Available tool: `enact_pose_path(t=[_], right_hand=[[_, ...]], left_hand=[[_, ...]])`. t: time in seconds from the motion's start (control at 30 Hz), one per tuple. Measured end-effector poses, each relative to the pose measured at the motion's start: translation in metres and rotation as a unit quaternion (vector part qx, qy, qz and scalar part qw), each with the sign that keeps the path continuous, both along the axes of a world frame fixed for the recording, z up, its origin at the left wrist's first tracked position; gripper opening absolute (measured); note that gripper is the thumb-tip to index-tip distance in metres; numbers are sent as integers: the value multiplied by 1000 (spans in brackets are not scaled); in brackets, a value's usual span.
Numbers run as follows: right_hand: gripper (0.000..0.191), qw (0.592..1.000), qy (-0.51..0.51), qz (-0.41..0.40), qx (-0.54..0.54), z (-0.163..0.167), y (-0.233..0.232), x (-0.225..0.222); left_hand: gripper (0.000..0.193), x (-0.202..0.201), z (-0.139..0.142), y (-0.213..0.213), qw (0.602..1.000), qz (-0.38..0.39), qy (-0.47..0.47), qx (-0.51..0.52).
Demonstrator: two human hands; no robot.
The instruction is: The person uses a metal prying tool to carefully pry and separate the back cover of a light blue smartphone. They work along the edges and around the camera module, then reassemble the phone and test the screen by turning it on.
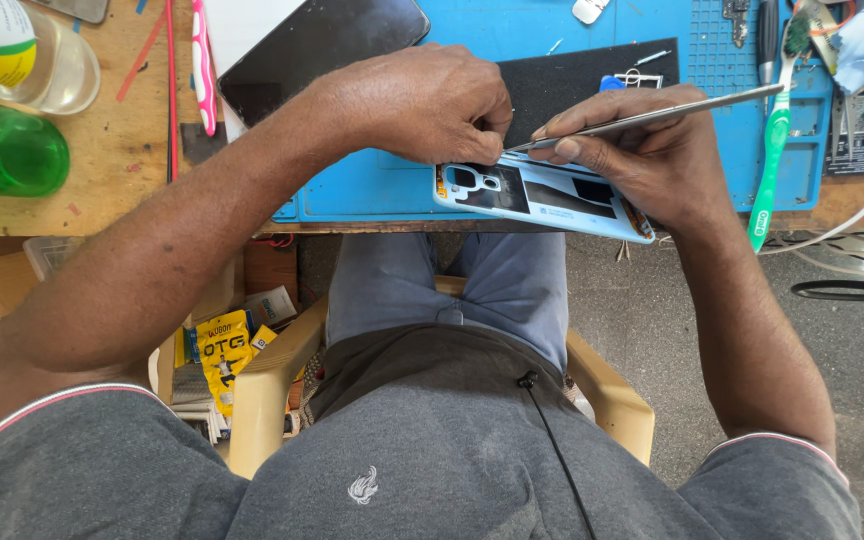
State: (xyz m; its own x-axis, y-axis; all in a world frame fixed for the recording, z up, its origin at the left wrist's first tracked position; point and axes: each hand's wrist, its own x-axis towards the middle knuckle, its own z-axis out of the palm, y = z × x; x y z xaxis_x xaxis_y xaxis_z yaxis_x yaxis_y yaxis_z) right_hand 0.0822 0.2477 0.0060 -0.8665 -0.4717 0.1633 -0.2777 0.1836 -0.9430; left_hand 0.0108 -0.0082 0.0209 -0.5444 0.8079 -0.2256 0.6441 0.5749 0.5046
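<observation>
Both hands work at the blue mat's (552,25) near edge, the left hand (422,105) pinching the light-blue phone back cover's (542,195) top rim, the right hand (632,150) at three o'clock clamped on metal tweezers (652,115), while a clear jar (57,65) and green bottle (2,150), contents unclear, sit at nine o'clock.

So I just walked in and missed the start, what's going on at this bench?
A seated person is working on a light blue phone back cover, inner side up, at the near edge of a blue work mat. The left hand pinches the cover's top edge, while the right hand holds metal tweezers with the tips at that same edge. A dark phone lies screen-up behind the hands, and a green toothbrush rests to the right.
</observation>
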Motion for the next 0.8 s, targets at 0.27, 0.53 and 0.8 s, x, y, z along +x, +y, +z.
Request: enact_pose_path(t=[0.27, 0.53, 0.8], right_hand=[[7, 999, 32, 24, 3, 2, 1, -3], [10, 999, 5, 26, -27, 4, 0, -5], [11, 1000, -3, 18, -14, 4, 1, -6]], left_hand=[[21, 0, -1, -2, 1000, -1, 1, 0], [20, -2, -1, -2, 1000, -1, -2, 0], [20, -5, -2, 0, 1000, 4, -4, -10]])
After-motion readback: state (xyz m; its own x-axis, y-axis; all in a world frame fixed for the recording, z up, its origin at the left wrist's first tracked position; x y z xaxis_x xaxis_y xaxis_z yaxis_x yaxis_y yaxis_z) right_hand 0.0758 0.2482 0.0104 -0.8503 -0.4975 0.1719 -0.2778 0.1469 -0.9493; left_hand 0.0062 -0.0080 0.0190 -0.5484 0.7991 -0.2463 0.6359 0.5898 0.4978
